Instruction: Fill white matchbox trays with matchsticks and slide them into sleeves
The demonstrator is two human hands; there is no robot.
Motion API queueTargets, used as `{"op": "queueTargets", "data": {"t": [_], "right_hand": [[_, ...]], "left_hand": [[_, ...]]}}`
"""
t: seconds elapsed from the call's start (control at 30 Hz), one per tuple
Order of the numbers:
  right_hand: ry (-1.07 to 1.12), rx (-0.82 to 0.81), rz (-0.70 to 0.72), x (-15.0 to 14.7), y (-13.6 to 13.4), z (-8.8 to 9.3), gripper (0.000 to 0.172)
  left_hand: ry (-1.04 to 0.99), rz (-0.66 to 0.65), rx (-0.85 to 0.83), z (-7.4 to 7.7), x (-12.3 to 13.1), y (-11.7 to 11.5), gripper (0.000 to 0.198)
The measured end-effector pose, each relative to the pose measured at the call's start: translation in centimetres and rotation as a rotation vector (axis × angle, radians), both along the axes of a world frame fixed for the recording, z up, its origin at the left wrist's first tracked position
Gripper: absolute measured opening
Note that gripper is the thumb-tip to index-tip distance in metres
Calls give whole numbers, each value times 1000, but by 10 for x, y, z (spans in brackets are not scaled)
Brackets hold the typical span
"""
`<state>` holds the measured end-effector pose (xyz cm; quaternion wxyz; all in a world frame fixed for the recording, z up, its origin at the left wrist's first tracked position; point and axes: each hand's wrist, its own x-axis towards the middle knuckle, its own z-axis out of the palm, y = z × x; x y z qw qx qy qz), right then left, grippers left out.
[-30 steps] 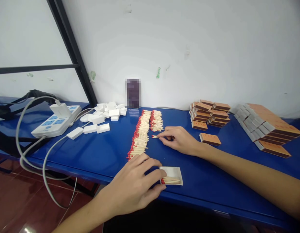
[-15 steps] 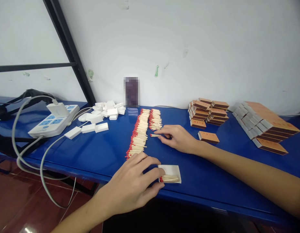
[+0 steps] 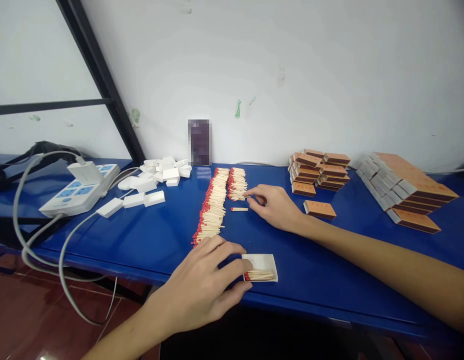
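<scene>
My left hand point(image 3: 205, 280) grips the left end of a small white matchbox tray point(image 3: 270, 265), thumb along its near side and a fingertip inside. Red-tipped matches point(image 3: 262, 275) lie in the tray's near half. My right hand point(image 3: 275, 207) is at the near end of the shorter pile of matches point(image 3: 237, 181), thumb and index finger pinching at a match end there. Just below those fingertips a single match point(image 3: 239, 209) lies on the blue table. To the left runs a longer row of matches point(image 3: 212, 207).
Several empty white trays point(image 3: 154, 198) are heaped at the left, beside a power strip point(image 3: 77, 195) with cables. Orange matchboxes point(image 3: 320, 209) are stacked at the right, with a larger stack point(image 3: 415, 175) farther right. A pixelated dark panel point(image 3: 200, 142) leans against the wall.
My right hand has moved slightly up to the short pile, leaving the single match by its fingertips on the table. My left hand still holds the tray.
</scene>
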<state>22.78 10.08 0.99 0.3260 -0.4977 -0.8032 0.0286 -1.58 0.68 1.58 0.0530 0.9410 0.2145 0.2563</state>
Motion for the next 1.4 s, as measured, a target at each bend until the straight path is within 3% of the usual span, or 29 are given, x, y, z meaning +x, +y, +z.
{"op": "queueTargets", "data": {"t": [0.33,1.4], "right_hand": [[-58,-26,-37,5,12,1,12],[-130,-178,-12,5,12,0,10]], "left_hand": [[-12,-9,10,0,0,0,14],[-20,-8,33,1,1,1,14]]}}
